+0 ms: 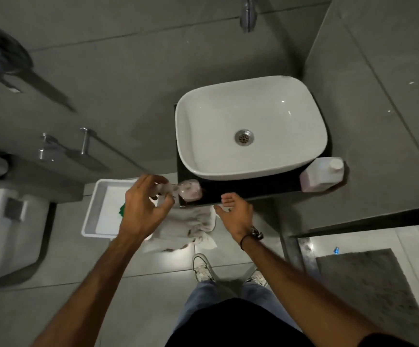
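Observation:
A small pinkish bottle (pixel 190 189) stands on the front left corner of the black counter (pixel 248 190), below the white basin (pixel 248 126). My left hand (pixel 143 204) curls its fingers and thumb round the bottle's pale, blurred top, which sticks out to the left. Just in front of the counter's edge, my right hand (pixel 236 212) hovers with its fingers relaxed and holds nothing. A crumpled pale cloth (pixel 193 226) lies on the floor beneath both hands.
A white tray (pixel 95 209) holding something green (pixel 122 209) sits on the floor at the left, beside a toilet (pixel 2 234). A pale bottle (pixel 321 174) lies at the counter's right end. A tap (pixel 248 15) hangs above the basin. A grey mat (pixel 368 291) lies at the right.

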